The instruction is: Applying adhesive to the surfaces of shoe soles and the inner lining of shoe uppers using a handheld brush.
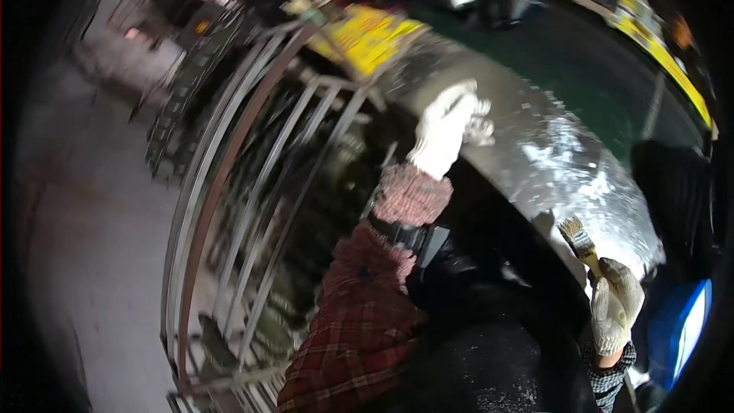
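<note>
we see a wide shiny metal sheet [550,145] curving across the upper right, with a rail frame [252,183] of thin metal bars to its left. our left hand [447,130], in a white glove, rests on the sheet's near edge, fingers spread loosely apart. below the sheet, our right hand [615,306], gloved too, has its fingers clamped on a small paintbrush [579,241], bristles pointing up toward the sheet.

Knitted white cloth gloves on both hands [447,126] [615,306], red plaid flannel sleeve [359,321], bristly wood-handled brush [579,241], glossy wet-looking curved metal surface [550,153], dull rusty metal railing [229,183], matt concrete floor [84,222].
</note>
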### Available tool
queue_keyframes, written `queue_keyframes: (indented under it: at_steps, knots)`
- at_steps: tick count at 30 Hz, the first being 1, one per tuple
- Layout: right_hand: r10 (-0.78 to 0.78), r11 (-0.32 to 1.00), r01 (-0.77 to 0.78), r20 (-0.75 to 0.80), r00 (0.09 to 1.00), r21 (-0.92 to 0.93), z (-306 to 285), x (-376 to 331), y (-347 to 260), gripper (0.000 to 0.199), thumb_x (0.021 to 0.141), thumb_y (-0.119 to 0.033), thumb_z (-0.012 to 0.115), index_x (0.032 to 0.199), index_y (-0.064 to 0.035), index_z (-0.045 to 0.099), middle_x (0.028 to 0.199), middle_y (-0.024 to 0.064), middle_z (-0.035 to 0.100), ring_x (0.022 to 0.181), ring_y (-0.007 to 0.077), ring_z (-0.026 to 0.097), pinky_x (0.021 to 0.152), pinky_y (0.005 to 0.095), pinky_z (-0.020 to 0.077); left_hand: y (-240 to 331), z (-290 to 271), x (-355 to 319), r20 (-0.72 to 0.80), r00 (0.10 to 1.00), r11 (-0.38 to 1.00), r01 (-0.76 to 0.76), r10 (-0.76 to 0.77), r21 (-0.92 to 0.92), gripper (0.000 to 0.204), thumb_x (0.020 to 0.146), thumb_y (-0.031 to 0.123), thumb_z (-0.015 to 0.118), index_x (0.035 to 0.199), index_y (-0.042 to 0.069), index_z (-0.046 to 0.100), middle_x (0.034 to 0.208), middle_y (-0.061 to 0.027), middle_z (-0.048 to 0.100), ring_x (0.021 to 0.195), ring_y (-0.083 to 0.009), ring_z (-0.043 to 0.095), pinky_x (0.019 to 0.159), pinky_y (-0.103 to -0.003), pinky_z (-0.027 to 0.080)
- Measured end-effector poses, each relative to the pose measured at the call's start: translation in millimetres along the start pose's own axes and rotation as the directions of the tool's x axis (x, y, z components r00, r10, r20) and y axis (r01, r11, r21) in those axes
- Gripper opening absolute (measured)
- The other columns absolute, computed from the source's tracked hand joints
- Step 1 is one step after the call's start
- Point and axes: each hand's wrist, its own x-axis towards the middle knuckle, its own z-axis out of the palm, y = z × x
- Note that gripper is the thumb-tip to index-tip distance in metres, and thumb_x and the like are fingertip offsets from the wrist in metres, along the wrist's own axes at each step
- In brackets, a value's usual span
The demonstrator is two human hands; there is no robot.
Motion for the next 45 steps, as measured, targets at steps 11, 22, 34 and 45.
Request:
queue_keyframes:
  at_steps: [11,22,34,45]
  knots:
    - [-0.315,0.947,0.271,0.349,0.883,0.171,84.2,-5.4,-83.7,0.021,0.092,-0.018,0.063,0.099,0.002,0.063,0.096,0.0151,0.068,0.085,0.0225,0.065,0.076,0.032,0.0506,171.5,-278.4,-513.8,-0.5,0.007,-0.042,0.997,0.866,-0.059,0.05,0.088,0.049,0.06,0.109,0.004,0.07,0.108,-0.021,0.068,0.093,-0.0346,0.068,0.084,-0.044,0.053]
    - [-0.401,0.916,0.363,0.387,0.831,0.171,79.0,-35.0,-88.7,0.026,0.096,-0.022,0.061,0.1,0.0038,0.059,0.09,0.0127,0.068,0.079,0.0214,0.063,0.072,0.0339,0.0501,131.8,-316.1,-615.0,-0.993,-0.109,0.985,0.167,0.052,0.033,0.044,0.079,0.025,0.074,0.118,0.009,0.062,0.103,-0.008,0.066,0.085,-0.0249,0.063,0.077,-0.037,0.054]
    - [-0.135,0.968,0.2,-0.358,0.924,0.152,-56.2,-24.7,-44.9,0.023,0.091,-0.007,0.063,0.112,0.0028,0.063,0.094,0.0072,0.066,0.083,0.0118,0.06,0.074,0.0239,0.0488,3.2,-104.7,-257.3,0.121,0.992,0.845,0.091,-0.032,-0.526,0.083,0.083,0.041,0.042,0.145,-0.011,0.025,0.143,-0.0343,0.037,0.127,-0.0506,0.043,0.111,-0.067,0.024]
    - [0.019,0.906,-0.35,-0.806,0.592,-0.236,-219.5,-129.4,8.1,0.022,0.093,-0.025,0.065,0.095,-0.0026,0.068,0.078,-0.0004,0.064,0.072,0.0074,0.057,0.065,0.0226,0.0462,-29.8,58.3,-151.1,0.759,0.601,0.787,0.583,-0.25,-0.202,0.093,0.077,0.049,0.055,0.147,-0.005,0.027,0.142,-0.0381,0.035,0.127,-0.0502,0.042,0.104,-0.066,0.035]
